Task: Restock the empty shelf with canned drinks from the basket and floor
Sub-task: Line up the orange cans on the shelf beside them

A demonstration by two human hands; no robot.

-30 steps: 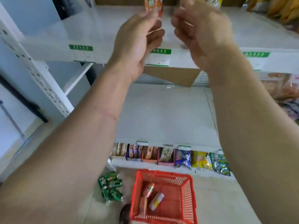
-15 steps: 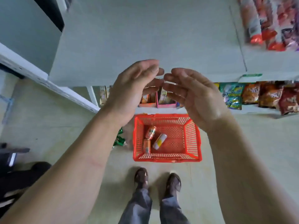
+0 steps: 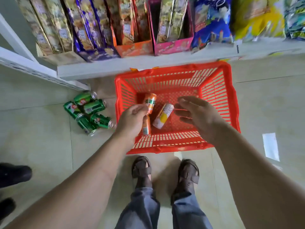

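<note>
Both arms reach downward, left hand (image 3: 132, 119) loosely curled, right hand (image 3: 198, 116) spread.

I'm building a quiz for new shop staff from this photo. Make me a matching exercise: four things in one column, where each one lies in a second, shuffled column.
Things:
1. white and yellow can
2. green cans
3. red basket
4. pink carton

Places:
a. loose on the floor, left of the basket
b. on the bottom shelf
c. lying on its side in the basket
d. on the floor, in front of the person's feet

Pairs: 1-c, 2-a, 3-d, 4-b
</note>
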